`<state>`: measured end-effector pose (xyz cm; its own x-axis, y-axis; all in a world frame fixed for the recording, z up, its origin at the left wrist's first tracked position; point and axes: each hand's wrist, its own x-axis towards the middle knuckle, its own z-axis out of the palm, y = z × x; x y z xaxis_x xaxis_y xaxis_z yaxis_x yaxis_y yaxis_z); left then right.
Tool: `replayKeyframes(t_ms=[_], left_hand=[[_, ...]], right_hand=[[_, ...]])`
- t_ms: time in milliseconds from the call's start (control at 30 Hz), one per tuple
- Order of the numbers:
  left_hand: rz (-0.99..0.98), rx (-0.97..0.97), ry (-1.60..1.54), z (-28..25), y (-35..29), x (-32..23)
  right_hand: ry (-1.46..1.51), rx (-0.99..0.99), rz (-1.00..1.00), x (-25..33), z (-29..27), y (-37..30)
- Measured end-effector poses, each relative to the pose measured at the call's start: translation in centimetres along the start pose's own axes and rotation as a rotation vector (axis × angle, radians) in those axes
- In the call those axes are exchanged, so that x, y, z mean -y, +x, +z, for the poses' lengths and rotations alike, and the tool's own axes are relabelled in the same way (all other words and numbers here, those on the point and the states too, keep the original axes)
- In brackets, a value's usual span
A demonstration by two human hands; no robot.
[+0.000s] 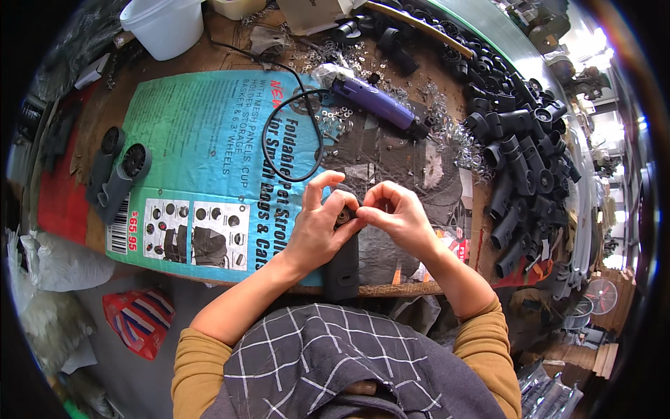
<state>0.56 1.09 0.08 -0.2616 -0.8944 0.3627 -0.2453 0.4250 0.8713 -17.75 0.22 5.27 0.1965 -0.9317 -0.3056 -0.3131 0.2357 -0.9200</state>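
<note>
A dark grey plastic caster leg (340, 271) lies at the table's front edge, its lower end sticking out slightly past it. My left hand (315, 232) closes round its upper end, thumb and index finger by a small round metal-looking piece. My right hand (400, 221) is pinched, its fingertips meeting those of the left over that end. Whatever the right fingertips hold is too small or hidden to make out. Beyond both hands lies a purple power screwdriver (379, 105) with a black cord (264, 143) looped to its left.
Two grey legs with black wheels (120, 174) lie on the left of the flattened printed cardboard (188, 126). Black plastic parts (523, 153) are heaped at the right. Small washers (342, 115), loose springs (471, 150) and a white bucket (164, 31) sit farther back.
</note>
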Motion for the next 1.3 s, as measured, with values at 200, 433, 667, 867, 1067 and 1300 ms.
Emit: replayKeyframes(t_ms=[200,433,667,867,1067,1300], left_hand=[[-0.018,0.006,-0.020,0.1,0.0,0.0],[0.034,-0.018,-0.015,0.4,0.1,0.3],[0.021,-0.013,-0.016,0.3,0.1,0.4],[-0.003,-0.006,-0.032,0.5,-0.1,0.5],[0.003,-0.009,-0.027,0.4,0.0,0.5],[-0.009,-0.003,-0.010,0.4,-0.3,0.2]], right_hand=[[0.038,0.075,0.152,1.0,-0.4,0.5],[-1.185,-0.434,-0.329,0.7,-6.1,14.2],[-0.828,-0.464,-0.392,4.5,-7.2,12.1],[-0.028,-0.555,-0.539,4.0,-3.1,2.8],[0.300,-0.553,-0.577,2.1,-0.1,1.4],[0.792,-0.269,-0.797,6.1,-0.3,-2.6]])
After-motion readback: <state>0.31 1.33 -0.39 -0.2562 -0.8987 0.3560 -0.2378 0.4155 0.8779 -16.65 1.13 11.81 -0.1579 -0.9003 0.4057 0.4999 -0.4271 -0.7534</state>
